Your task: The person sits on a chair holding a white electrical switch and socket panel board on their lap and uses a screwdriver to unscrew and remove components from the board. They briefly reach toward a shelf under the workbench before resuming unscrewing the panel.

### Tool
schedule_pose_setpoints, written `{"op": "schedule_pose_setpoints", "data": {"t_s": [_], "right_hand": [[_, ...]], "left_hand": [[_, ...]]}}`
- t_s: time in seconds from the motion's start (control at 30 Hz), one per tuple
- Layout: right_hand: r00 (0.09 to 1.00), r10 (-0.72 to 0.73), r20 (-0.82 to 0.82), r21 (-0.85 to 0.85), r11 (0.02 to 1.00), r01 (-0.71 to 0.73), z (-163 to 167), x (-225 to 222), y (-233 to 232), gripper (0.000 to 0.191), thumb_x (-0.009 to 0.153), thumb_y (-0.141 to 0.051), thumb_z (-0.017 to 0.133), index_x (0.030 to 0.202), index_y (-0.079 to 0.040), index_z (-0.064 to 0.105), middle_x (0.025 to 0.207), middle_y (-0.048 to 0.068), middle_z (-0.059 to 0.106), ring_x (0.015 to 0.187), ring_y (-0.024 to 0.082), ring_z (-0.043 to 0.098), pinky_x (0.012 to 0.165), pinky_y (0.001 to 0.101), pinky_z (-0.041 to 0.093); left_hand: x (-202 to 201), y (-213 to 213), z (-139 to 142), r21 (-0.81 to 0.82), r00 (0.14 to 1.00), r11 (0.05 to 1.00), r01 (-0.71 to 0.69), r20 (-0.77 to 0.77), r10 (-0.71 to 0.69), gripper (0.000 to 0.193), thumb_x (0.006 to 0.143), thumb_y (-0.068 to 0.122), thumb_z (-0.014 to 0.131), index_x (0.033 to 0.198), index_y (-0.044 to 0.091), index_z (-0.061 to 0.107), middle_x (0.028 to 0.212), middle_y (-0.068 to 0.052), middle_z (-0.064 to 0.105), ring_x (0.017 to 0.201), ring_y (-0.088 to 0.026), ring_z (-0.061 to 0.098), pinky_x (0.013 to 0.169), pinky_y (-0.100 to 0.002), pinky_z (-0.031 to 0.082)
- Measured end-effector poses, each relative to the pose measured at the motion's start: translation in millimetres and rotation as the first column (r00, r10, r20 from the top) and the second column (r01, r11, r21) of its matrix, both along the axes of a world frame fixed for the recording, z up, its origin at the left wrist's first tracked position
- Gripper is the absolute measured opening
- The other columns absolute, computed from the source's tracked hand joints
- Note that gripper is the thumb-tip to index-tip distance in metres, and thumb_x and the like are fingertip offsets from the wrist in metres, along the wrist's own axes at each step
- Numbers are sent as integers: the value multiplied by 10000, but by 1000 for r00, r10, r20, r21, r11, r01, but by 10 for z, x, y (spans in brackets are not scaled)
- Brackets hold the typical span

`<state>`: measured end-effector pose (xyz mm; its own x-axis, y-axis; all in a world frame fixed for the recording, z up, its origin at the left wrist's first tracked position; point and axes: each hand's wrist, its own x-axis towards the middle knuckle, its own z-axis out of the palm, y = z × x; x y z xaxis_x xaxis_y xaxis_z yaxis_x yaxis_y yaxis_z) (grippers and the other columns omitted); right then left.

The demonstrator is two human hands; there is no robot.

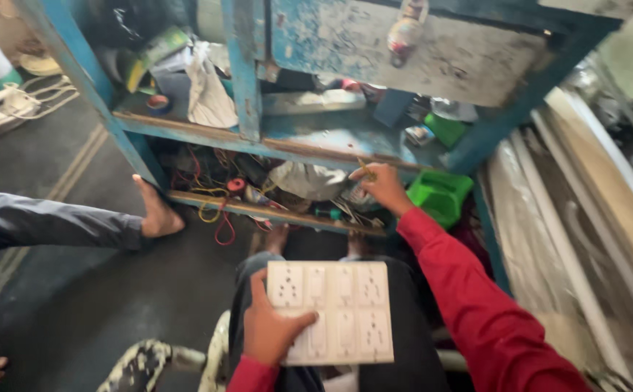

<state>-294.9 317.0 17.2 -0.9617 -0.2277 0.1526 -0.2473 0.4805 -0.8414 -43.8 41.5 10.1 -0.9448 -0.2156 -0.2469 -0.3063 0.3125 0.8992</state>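
Observation:
My left hand (271,325) holds a white electrical switchboard plate (338,311) with several sockets and switches flat over my lap. My right hand (383,187), in a red sleeve, reaches forward into the lower shelf (258,210) of a worn blue wooden rack. Its fingers pinch a thin yellowish stick-like item just above a heap of wires and small parts (222,196). What that item is I cannot make out.
Another person's leg in dark trousers, with a bare foot (158,212), rests by the rack's left post. A green plastic tub (440,196) sits right of my right hand. The upper shelf holds cloth (207,87), tape and boxes. Long white tubes (570,247) lean at right.

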Motion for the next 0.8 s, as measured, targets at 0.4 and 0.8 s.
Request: {"op": "schedule_pose_setpoints", "data": {"t_s": [0.4,0.8], "right_hand": [[867,133,-480,429,898,99,-82,-1968,-642,234,740,-141,830,966,-99,792,1029,95,725,896,334,707,781,430,557],[896,127,-425,495,861,113,-215,-2081,-590,98,796,-100,730,878,-126,777,917,94,732,895,360,701,766,472,553]], "left_hand": [[-709,-140,-1042,83,986,997,-3,169,-11,1129,441,286,1015,1381,309,391,1012,-66,792,904,-290,781,825,-397,610],[-784,27,-1276,109,973,994,-19,229,-7,1092,473,285,1004,1380,316,396,1024,-51,794,915,-255,788,831,-374,608]]}}
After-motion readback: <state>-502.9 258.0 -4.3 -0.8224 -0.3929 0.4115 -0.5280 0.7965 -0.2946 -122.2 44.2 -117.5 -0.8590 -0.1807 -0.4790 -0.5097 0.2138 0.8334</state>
